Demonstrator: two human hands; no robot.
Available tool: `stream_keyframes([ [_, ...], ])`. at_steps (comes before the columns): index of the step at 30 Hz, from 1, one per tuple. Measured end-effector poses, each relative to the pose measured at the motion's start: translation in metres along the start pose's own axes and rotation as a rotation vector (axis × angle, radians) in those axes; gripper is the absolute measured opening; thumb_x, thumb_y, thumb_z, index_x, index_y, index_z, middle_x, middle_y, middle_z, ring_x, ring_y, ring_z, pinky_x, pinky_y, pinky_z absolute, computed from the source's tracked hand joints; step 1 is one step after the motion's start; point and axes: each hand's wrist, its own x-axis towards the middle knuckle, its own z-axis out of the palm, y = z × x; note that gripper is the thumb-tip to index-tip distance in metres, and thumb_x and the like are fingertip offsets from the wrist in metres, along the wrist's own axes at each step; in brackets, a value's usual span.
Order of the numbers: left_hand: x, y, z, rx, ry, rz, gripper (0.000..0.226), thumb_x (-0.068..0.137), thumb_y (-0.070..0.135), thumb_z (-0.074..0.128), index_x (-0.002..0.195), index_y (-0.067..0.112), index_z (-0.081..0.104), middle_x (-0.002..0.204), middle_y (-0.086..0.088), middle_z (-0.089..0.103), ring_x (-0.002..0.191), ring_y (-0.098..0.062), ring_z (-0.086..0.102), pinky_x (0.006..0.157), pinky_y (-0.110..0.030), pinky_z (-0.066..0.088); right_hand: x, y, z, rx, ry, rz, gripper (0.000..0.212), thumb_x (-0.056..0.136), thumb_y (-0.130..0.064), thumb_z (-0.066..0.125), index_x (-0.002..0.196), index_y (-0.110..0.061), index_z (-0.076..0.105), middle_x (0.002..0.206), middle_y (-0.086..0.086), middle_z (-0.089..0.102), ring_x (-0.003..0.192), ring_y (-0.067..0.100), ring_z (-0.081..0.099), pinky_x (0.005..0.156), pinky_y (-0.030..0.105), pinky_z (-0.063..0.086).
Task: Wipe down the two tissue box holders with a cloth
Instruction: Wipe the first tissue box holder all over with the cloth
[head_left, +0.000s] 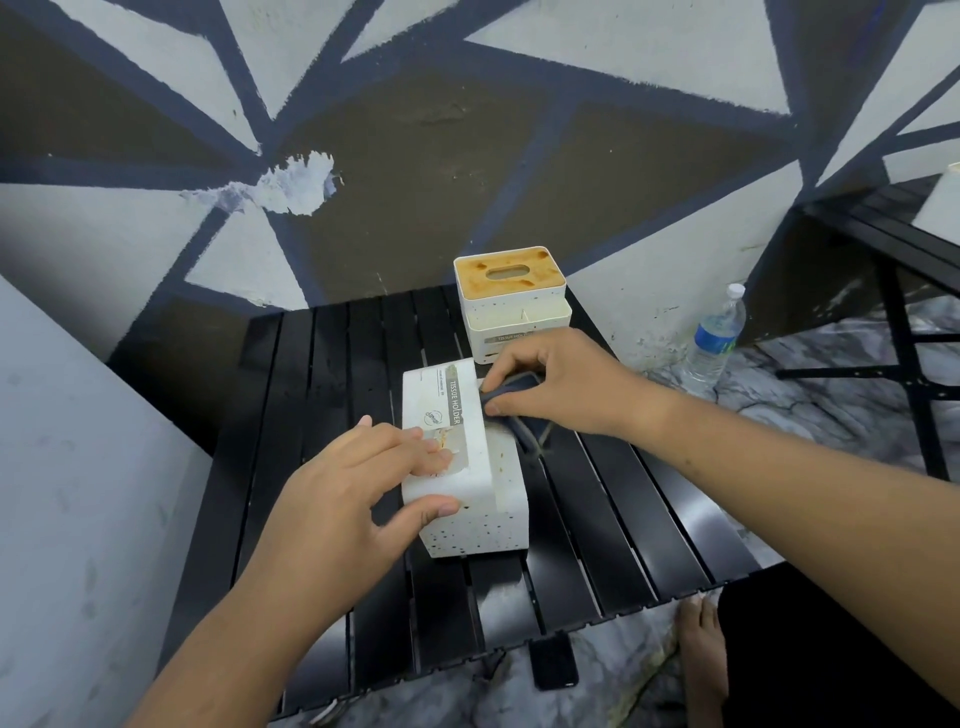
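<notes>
Grey and brown triangles, divided by dark-blue bands, cover the wall (467, 156) behind the work area; one patch of paint has flaked away. Marble-patterned floor (810, 395) lies below it. A black slatted table (322, 395) stands against the wall and carries both task objects. A second dark table (893, 228) is partly visible at the right edge.

The near tissue box holder (470, 467), white with dark speckles, lies tipped on its side at the table's centre, with its "TISSUE HOLDER" label facing upward. The far tissue box holder (511, 317) stands upright at the table's rear edge, close to the wall and apart from the near one. Its stained wooden lid (478, 280) has an oval slot.

The left hand (353, 488) presses on the near holder: the fingers lie straight across the label face and the thumb rests against the speckled end. The right hand (566, 384) pinches a dark grey cloth (514, 385) between thumb and curled fingers, holding it against the holder's far right edge; a loose fold hangs toward the slats.

A capped plastic water bottle (717, 338) with a blue label stands on the floor to the right of the table. A bare foot (701, 644) and a dark phone (553, 662) show at the table's near edge.
</notes>
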Motion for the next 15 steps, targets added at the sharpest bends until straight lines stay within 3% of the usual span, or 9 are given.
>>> stream_keyframes([
  [4, 0.001, 0.002, 0.000, 0.026, 0.003, -0.006, 0.042, 0.091, 0.066, 0.067, 0.112, 0.032, 0.080, 0.118, 0.025, 0.072, 0.124, 0.003, 0.065, 0.127, -0.037, 0.040, -0.001, -0.002, 0.006, -0.030, 0.129, 0.012, 0.012, 0.087, -0.021, 0.091, 0.092, -0.027, 0.081, 0.095, -0.014, 0.079, 0.094, 0.004, 0.073, 0.088, 0.032, 0.063],
  [8, 0.000, 0.005, 0.002, 0.057, 0.022, -0.016, 0.043, 0.092, 0.066, 0.065, 0.110, 0.030, 0.080, 0.116, 0.022, 0.073, 0.120, -0.001, 0.068, 0.123, -0.048, 0.043, -0.022, -0.003, 0.001, -0.054, 0.063, 0.037, 0.014, 0.085, -0.018, 0.092, 0.092, -0.026, 0.083, 0.094, -0.014, 0.080, 0.093, 0.004, 0.075, 0.090, 0.031, 0.063],
  [15, -0.001, 0.007, 0.003, 0.049, 0.021, -0.043, 0.042, 0.093, 0.067, 0.066, 0.110, 0.032, 0.079, 0.113, 0.022, 0.072, 0.120, -0.004, 0.070, 0.121, -0.053, 0.046, -0.062, -0.010, 0.002, -0.082, 0.032, 0.027, 0.014, 0.086, -0.018, 0.090, 0.090, -0.027, 0.081, 0.095, -0.015, 0.079, 0.092, 0.004, 0.074, 0.089, 0.030, 0.061],
])
